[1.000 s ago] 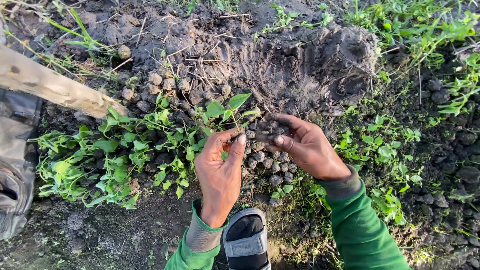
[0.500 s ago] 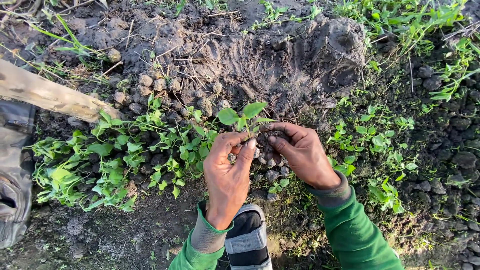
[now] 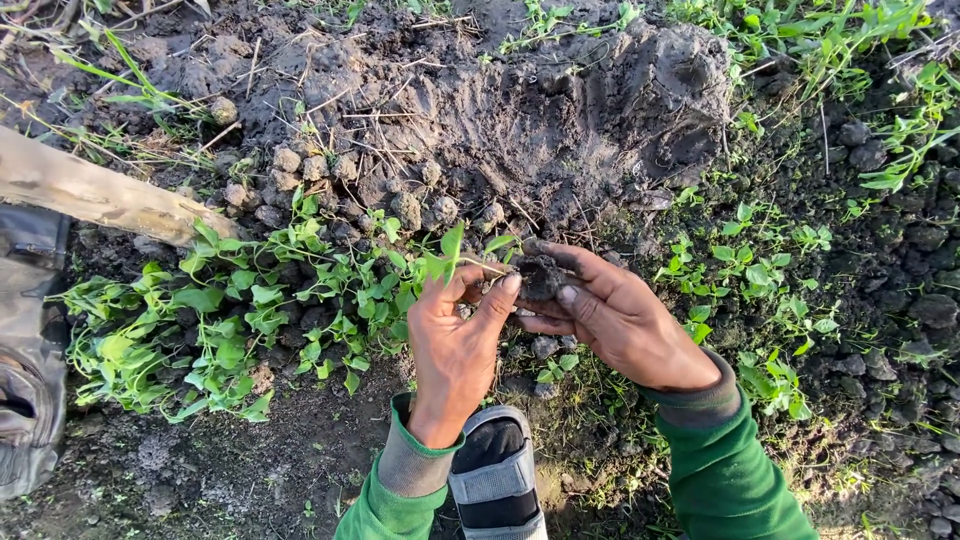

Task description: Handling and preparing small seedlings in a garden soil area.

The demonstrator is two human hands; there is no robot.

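Item: small green-leaved seedling [image 3: 452, 252] with dark crumbly soil clod [image 3: 540, 275] at its root, above the dug earth. Left hand [image 3: 455, 345] pinches the stem; right hand [image 3: 615, 315] fingers cup the clod. Likely light, fragile; support the clod.

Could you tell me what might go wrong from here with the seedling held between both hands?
The soil ball in the right hand looks crumbly and could fall apart, baring the roots. The left hand pinches the thin seedling stem, which might snap or bend if pulled. The other seedlings lie close beside the sandal, so a step could crush them.
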